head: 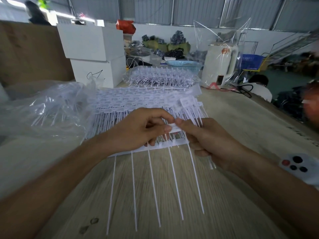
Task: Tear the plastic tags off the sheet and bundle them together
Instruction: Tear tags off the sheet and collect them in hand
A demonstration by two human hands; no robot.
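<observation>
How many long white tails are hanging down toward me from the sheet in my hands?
5, side by side over the table: far left, next, middle, next, far right. More may be hidden behind the right hand.

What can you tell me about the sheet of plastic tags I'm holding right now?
The sheet of plastic tags looks like white moulded plastic: a cross strip with five long thin tails fanning toward the camera over the wooden table. It is held just above the table. The left hand pinches its upper part, and the right hand grips its right end along with a bundle of loose tags.
</observation>
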